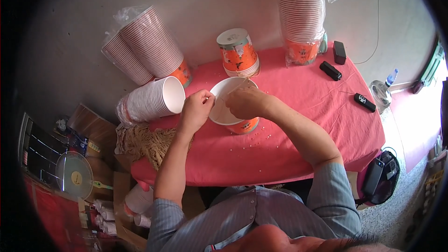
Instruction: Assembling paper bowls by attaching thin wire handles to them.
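Note:
A white-lined paper bucket (225,117) with an orange printed outside stands upright on the red-covered table, its mouth facing me. My left hand (198,106) is closed in a pinch at the bucket's left rim; what its fingertips hold is too small to make out. Over the mouth, my right hand (246,102) has its fingers curled together. A thin tan cord (244,83) shows just above that hand, by the far rim, and seems to run into its grip. Left of my left forearm lies a bundle of tan cords (151,142) at the table's edge.
Behind the bucket stands an upturned orange bucket stack (239,53). Bagged bucket stacks rise at the back left (151,42) and back right (301,14); another stack (149,100) lies sideways at left. Small black devices (330,71) rest at right. White bits dot the red cloth (289,158).

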Tool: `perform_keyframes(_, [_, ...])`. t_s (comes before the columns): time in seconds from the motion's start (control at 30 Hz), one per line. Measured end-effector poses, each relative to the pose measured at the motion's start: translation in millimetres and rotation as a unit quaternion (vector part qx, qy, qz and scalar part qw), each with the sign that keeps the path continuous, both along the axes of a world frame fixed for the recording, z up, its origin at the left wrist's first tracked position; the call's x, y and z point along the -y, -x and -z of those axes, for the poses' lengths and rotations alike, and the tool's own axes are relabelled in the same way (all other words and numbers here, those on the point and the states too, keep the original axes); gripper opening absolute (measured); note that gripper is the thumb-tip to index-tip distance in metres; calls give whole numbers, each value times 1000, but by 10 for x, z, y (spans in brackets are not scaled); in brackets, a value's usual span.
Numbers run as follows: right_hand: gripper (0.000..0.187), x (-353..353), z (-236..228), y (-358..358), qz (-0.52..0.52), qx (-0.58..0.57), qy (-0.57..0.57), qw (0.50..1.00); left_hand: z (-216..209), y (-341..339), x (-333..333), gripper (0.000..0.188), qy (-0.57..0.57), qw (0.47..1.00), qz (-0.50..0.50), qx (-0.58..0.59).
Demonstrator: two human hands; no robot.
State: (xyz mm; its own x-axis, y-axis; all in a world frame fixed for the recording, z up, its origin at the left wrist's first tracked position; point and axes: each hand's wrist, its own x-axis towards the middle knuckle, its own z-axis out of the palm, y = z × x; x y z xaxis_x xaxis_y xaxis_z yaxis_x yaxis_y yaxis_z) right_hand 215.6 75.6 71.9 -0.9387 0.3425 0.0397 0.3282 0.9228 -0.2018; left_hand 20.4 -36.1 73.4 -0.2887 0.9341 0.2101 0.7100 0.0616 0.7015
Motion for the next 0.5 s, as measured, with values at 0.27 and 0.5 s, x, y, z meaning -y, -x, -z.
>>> perform_keyframes(0.27, [35,-170,354,148,43,-210,-30,976,62,60,-69,20,22,1000,13,16])
perform_keyframes(0.5, [39,-86,154,69,18,-203,43,978,-125,19,13,22,54,996,67,25])
